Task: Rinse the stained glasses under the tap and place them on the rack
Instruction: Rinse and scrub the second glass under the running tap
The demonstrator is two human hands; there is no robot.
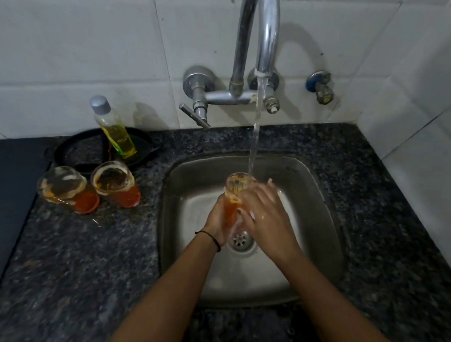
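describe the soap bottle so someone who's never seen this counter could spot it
Start at the steel sink and look left along the dark granite counter to the back wall. There a clear bottle of yellow liquid leans in a black pan. Unlike the two orange-stained glasses in front, it is tall, slim and grey-capped.

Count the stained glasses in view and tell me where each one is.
3. One glass is held by both hands over the sink, under the running water. Two more glasses stand side by side on the counter left of the sink. None appears hidden.
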